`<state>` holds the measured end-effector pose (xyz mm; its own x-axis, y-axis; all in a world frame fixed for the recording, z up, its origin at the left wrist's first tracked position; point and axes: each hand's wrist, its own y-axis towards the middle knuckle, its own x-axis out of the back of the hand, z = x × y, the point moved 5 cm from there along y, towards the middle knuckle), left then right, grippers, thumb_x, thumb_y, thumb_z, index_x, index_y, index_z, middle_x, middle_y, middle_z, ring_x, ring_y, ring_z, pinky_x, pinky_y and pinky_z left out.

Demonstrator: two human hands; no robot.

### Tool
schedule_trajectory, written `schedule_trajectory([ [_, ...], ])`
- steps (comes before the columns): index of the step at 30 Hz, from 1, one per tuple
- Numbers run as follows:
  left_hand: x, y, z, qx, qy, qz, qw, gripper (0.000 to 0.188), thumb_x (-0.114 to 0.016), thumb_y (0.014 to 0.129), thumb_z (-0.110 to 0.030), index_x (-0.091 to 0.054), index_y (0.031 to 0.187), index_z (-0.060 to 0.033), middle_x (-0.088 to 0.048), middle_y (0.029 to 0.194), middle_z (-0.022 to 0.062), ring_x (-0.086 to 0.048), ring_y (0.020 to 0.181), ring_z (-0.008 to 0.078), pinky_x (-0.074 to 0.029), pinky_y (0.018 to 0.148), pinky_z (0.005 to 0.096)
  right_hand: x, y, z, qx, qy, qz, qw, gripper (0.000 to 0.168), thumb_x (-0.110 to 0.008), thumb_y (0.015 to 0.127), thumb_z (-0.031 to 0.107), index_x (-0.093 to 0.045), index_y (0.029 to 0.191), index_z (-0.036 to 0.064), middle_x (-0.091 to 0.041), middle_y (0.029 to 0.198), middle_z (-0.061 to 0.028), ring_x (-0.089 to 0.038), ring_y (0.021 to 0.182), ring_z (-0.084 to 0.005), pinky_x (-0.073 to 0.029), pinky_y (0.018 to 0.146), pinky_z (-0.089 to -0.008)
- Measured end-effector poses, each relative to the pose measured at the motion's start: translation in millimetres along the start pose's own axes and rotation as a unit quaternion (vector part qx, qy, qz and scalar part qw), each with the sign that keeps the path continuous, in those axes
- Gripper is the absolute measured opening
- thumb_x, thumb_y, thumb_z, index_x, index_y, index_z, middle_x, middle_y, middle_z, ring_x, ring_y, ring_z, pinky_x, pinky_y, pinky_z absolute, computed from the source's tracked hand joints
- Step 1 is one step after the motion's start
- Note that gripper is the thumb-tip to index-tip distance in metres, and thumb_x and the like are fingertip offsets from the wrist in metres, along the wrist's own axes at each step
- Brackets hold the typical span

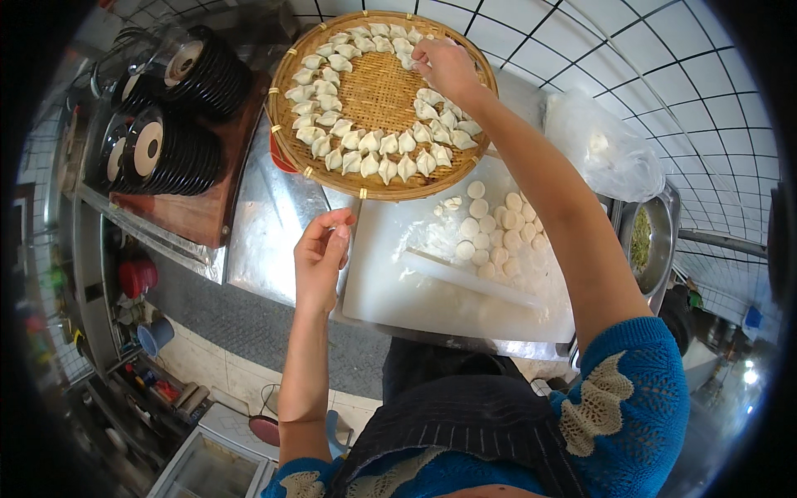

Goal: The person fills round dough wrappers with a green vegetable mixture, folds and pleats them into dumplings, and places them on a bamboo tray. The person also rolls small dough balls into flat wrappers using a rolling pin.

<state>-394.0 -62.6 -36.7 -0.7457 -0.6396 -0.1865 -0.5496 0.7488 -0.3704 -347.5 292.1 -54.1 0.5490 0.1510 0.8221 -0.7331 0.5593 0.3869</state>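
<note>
My right hand (pixel 445 65) reaches over the far right of a round woven bamboo tray (pixel 380 81), its fingertips pinched at a folded dumpling (pixel 406 61). Two rough rings of pale dumplings (pixel 370 142) line the tray, around bare weave in the middle. Part of the ring is hidden behind that hand and wrist. My left hand (pixel 320 255) hovers in front of the tray, near the left edge of a white cutting board (pixel 380 283). Its fingers are loosely curled, with a small gap to the thumb and nothing visible between them.
Round dough wrappers (pixel 498 239), small dough bits (pixel 449 204) and a white rolling pin (pixel 470 280) lie on the floured board. At right are a plastic bag (pixel 601 146) and a metal basin (pixel 669 243) with greenish filling. Black bowls (pixel 180 155) are stacked on a wooden board (pixel 215 211) at left.
</note>
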Motion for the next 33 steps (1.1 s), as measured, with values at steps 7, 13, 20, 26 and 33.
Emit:
schedule_trajectory([
  [7, -12, 1, -1, -0.007, -0.012, 0.017, 1.0, 0.02, -0.062, 0.094, -0.016, -0.064, 0.111, -0.0065, -0.065, 0.098, 0.0009, -0.04, 0.063, 0.0012, -0.032, 0.055, 0.0178, 3, 4, -3, 0.0, -0.045, -0.013, 0.999, 0.012, -0.064, 0.078, 0.007, -0.067, 0.089, 0.009, -0.067, 0.085, -0.0119, -0.062, 0.087, -0.031, -0.05, 0.076, -0.0418],
  [13, -39, 4, -5, -0.035, 0.034, 0.048, 0.998, 0.02, -0.062, 0.094, -0.018, -0.064, 0.11, -0.0063, -0.063, 0.095, -0.0022, -0.04, 0.064, 0.0014, -0.032, 0.056, 0.0177, 48, -35, -7, -0.018, 0.049, -0.077, 0.996, 0.013, -0.069, 0.077, 0.011, -0.066, 0.09, 0.007, -0.067, 0.09, -0.0134, -0.062, 0.089, -0.0331, -0.049, 0.079, -0.0442],
  [20, -151, 7, 31, -0.056, 0.165, 0.242, 0.955, 0.02, -0.062, 0.094, -0.02, -0.066, 0.107, -0.0056, -0.066, 0.098, 0.0003, -0.048, 0.067, 0.0044, -0.039, 0.059, 0.0192, 166, -196, -9, -0.212, 0.135, -0.078, 0.965, 0.018, -0.066, 0.089, 0.015, -0.064, 0.1, 0.002, -0.068, 0.087, -0.0053, -0.064, 0.082, -0.0121, -0.05, 0.074, -0.0257],
  [26, -267, 18, 77, -0.198, 0.364, 0.299, 0.86, 0.017, -0.067, 0.084, -0.014, -0.069, 0.098, -0.0047, -0.065, 0.09, 0.0137, -0.061, 0.07, 0.0238, -0.049, 0.069, 0.0355, 219, -382, -20, -0.39, 0.18, -0.093, 0.898, 0.012, -0.067, 0.087, 0.012, -0.065, 0.096, 0.004, -0.068, 0.083, -0.0034, -0.064, 0.077, -0.0109, -0.047, 0.067, -0.0257],
  [33, -319, 34, 110, -0.321, 0.518, 0.25, 0.752, 0.018, -0.066, 0.081, -0.012, -0.069, 0.097, -0.0066, -0.063, 0.098, 0.0142, -0.059, 0.092, 0.0328, -0.05, 0.079, 0.0425, 247, -498, 0, -0.496, 0.197, -0.095, 0.84, 0.009, -0.066, 0.087, 0.008, -0.064, 0.095, 0.003, -0.065, 0.081, -0.0032, -0.06, 0.073, -0.0102, -0.047, 0.067, -0.0252],
])
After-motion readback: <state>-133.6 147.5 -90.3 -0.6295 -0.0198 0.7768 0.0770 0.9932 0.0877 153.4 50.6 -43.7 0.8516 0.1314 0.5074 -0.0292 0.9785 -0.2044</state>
